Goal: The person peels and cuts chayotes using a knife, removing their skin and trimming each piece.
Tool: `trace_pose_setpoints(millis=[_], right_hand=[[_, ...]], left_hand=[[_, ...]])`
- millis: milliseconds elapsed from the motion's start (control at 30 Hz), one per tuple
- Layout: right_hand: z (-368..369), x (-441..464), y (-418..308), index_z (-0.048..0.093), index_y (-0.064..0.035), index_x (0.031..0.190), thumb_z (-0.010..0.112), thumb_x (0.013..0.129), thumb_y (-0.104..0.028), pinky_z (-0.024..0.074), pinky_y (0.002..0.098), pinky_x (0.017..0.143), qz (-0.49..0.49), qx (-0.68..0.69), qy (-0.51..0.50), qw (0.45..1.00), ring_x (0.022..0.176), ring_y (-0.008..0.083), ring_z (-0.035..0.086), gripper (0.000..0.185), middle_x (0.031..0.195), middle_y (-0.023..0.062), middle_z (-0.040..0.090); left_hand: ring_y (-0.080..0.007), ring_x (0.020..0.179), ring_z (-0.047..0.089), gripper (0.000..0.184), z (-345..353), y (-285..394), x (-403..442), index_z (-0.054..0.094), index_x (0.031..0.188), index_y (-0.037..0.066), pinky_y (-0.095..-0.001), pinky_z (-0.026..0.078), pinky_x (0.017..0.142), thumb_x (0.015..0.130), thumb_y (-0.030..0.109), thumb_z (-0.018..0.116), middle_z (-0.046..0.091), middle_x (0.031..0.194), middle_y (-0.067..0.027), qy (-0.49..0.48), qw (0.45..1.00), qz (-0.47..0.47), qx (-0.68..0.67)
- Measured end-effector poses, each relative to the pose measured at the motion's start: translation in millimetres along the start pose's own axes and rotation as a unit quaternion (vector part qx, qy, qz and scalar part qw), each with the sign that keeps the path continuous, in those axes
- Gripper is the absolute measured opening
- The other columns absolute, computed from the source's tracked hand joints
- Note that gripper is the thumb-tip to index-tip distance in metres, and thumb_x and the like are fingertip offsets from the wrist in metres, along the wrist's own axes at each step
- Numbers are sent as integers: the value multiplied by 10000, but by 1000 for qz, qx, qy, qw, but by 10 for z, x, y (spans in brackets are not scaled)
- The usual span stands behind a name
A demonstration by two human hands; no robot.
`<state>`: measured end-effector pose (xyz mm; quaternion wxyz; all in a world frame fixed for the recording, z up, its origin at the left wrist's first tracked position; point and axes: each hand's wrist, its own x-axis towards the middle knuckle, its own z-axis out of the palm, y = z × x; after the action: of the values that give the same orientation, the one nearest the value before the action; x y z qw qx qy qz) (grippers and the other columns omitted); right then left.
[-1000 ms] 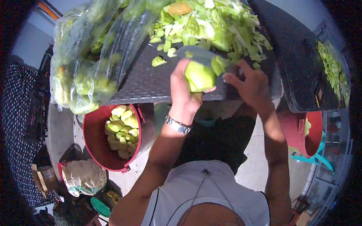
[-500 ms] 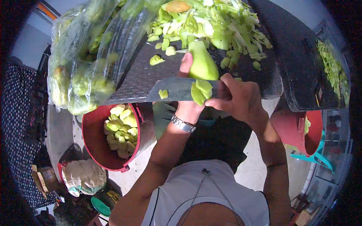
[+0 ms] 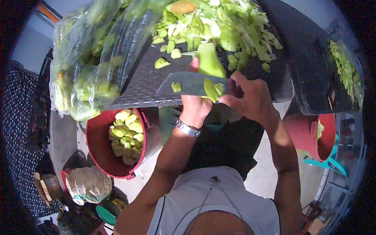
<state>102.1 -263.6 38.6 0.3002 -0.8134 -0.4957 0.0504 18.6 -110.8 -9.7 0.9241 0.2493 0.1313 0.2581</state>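
My left hand (image 3: 194,106) is closed round a pale-green, partly peeled fruit (image 3: 210,60), its thumb up along the fruit's left side. The exact kind of fruit is not certain. In my right hand (image 3: 250,96) is the handle of a broad-bladed kitchen knife (image 3: 190,83). The blade lies flat across the fruit's near end and hides part of it and of my left hand. Slices of peel (image 3: 212,89) cling to the blade near the handle, and a smaller scrap sticks nearer the tip.
Peelings (image 3: 231,31) are heaped on the dark woven tabletop (image 3: 147,84). A clear plastic bag (image 3: 84,66) of green produce lies at left. Below stands a red bucket (image 3: 94,150) of pale pieces; another red bucket (image 3: 299,133) stands at right, near a black surface (image 3: 309,78) bearing more peelings.
The knife has moved up a little, away from my body, and its blade has tilted. My right hand moved with it. The fruit remains in my left hand.
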Motion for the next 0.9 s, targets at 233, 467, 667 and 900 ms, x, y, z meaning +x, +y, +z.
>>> trace_pose_setpoints(millis=[233, 467, 667, 900], right_hand=[[-53, 257, 348, 647, -49, 997, 694, 871, -584, 551, 481, 698, 80, 4, 79, 994, 764, 413, 700, 552, 763, 183, 684], [2, 652, 1018, 634, 3, 1007, 595, 926, -641, 515, 435, 632, 160, 20, 62, 985, 616, 304, 632, 650, 676, 153, 631], [-307, 575, 862, 594, 10, 980, 606, 896, -687, 483, 428, 633, 173, 152, -20, 973, 664, 264, 606, 702, 699, 113, 573], [-121, 460, -145, 604, 49, 1153, 704, 853, -611, 528, 480, 887, 210, 53, 26, 976, 1022, 422, 688, 732, 1065, 275, 695]], left_hand=[[-265, 812, 723, 461, 111, 194, -21, 596, 1207, 72, -453, 601, 586, 1017, 480, 494, 711, 1041, -118, -12, 998, -60, 14], [-293, 899, 711, 518, 35, 213, 193, 603, 1247, 101, -479, 606, 625, 1003, 542, 479, 700, 1124, -119, -66, 992, -106, 9], [-287, 985, 694, 496, 119, 287, 455, 596, 1271, 104, -512, 571, 828, 1021, 518, 484, 699, 1122, -91, 11, 997, -68, -17], [-313, 1064, 668, 489, 165, 197, 469, 580, 1297, 101, -570, 539, 894, 1025, 499, 503, 687, 1161, -127, 5, 999, -47, 7]])
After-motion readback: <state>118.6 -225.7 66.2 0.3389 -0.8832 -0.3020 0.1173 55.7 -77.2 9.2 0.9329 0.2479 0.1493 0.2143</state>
